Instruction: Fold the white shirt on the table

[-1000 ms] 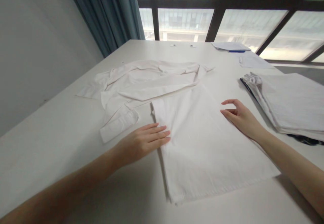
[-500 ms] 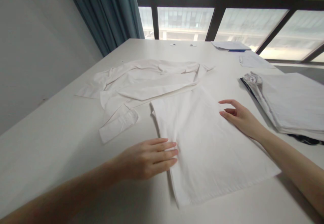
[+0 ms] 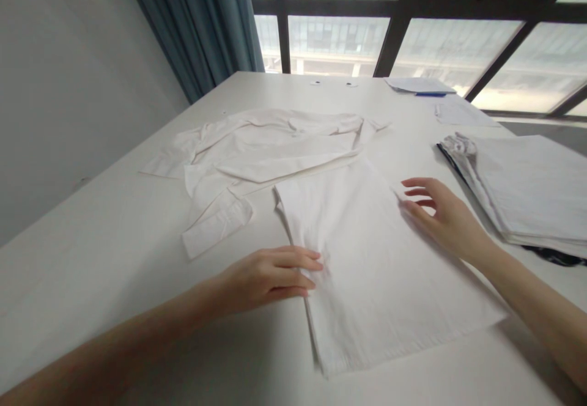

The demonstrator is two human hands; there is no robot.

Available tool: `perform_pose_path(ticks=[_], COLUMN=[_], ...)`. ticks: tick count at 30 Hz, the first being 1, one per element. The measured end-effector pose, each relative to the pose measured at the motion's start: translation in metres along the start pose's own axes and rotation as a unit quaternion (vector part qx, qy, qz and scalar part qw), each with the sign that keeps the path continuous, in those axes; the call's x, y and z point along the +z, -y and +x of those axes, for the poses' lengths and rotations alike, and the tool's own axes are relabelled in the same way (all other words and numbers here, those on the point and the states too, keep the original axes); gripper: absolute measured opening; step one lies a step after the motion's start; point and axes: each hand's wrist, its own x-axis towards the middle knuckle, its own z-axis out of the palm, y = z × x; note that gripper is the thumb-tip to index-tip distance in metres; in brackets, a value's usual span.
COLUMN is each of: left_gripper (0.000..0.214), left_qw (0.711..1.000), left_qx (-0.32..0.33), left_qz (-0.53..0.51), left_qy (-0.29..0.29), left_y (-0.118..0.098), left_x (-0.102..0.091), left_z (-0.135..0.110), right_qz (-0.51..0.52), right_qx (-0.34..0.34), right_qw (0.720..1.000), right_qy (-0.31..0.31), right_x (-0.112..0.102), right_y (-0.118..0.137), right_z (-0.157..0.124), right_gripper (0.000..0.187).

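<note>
A white garment lies over the table, looking like a long-sleeved shirt: crumpled cloth (image 3: pixel 275 149) and a cuff-like end (image 3: pixel 215 228) lie toward the back left, with a flat hemmed panel (image 3: pixel 376 284) in front. My left hand (image 3: pixel 275 277) grips the panel's left edge, its fingers on top and its thumb out of sight. Creases gather around those fingertips. On the opposite side, my right hand (image 3: pixel 440 216) pinches the right edge, where a small peak of cloth stands up at the thumb.
To the right lies a stack of folded white cloth (image 3: pixel 541 186) with black material beneath. Papers (image 3: pixel 422 85) and a blue pen (image 3: pixel 430 94) lie at the far right of the white table (image 3: pixel 137 222). A blue curtain (image 3: pixel 197 27) hangs beside the window.
My right fingers have closed on the panel's right edge, which now lifts slightly. My left fingers have drawn in at the left edge, and the creases there have shifted.
</note>
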Motion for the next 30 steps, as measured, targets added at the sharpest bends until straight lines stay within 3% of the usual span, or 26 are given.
perform_pose_path(ticks=[4, 9, 15, 20, 30], left_gripper=[0.015, 0.015, 0.042, 0.066, 0.056], left_qw=[0.994, 0.981, 0.967, 0.959, 0.917], left_qx=[-0.041, -0.055, -0.1, -0.148, -0.22], left_qz=[0.063, 0.181, 0.233, 0.243, 0.329], left_qy=[-0.079, -0.051, -0.023, 0.0, 0.04], left_y=[0.005, 0.009, 0.014, 0.02, 0.02], left_x=[0.005, 0.003, 0.002, 0.001, -0.001], left_z=[-0.001, -0.001, -0.004, -0.008, -0.003], right_qz=[-0.055, -0.065, -0.103, -0.097, -0.034], right_qx=[-0.177, -0.301, -0.341, -0.37, -0.354], right_qw=[0.976, 0.916, 0.885, 0.863, 0.823], right_qy=[0.115, 0.257, 0.299, 0.331, 0.443], right_x=[0.003, 0.02, 0.033, 0.032, 0.023], right_y=[0.041, 0.076, 0.08, 0.079, 0.09], right_z=[-0.02, -0.049, -0.062, -0.062, -0.059], right_gripper=[0.028, 0.036, 0.049, 0.045, 0.048])
